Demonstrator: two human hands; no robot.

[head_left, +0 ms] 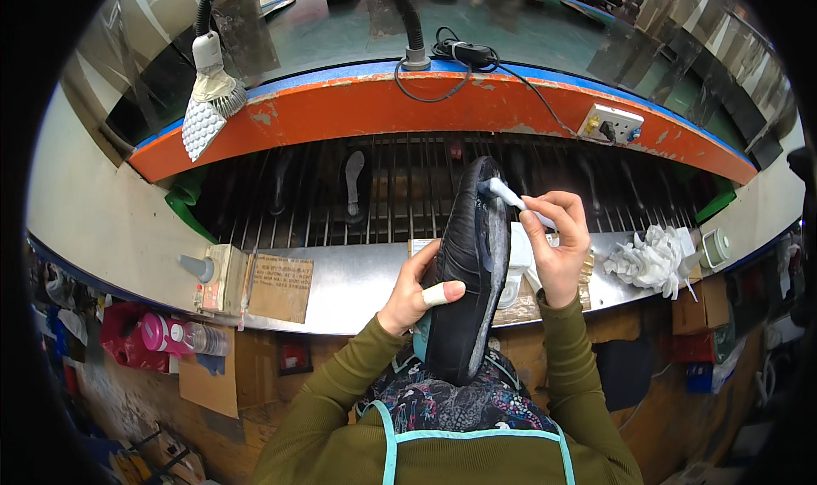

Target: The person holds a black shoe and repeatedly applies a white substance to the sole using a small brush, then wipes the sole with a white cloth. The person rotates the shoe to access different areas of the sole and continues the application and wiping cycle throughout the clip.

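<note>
With the shoe's middle as the centre of the clock, a patterned apron with pale blue trim is lying at six o'clock. The black shoe is standing on end just above it, toe toward twelve, its greyish inner edge facing three. At eight o'clock the left hand is clasping the shoe, its wrapped thumb pressing the black side; the other fingers are mostly hiding behind. Between two and three o'clock the right hand is pinching a slim white tool between thumb and fingers, and the tool's tip is touching the shoe near the toe.

Beyond, the metal desk is bearing a piece of cardboard at nine o'clock and crumpled white paper at three. Farther off, a dark sole with a pale stripe is lying at ten o'clock among the metal bars. Behind these, an orange beam is running across; a lamp is hanging at ten o'clock, and a socket is sitting between one and two. Farthest, a green surface is stretching away at twelve.
</note>
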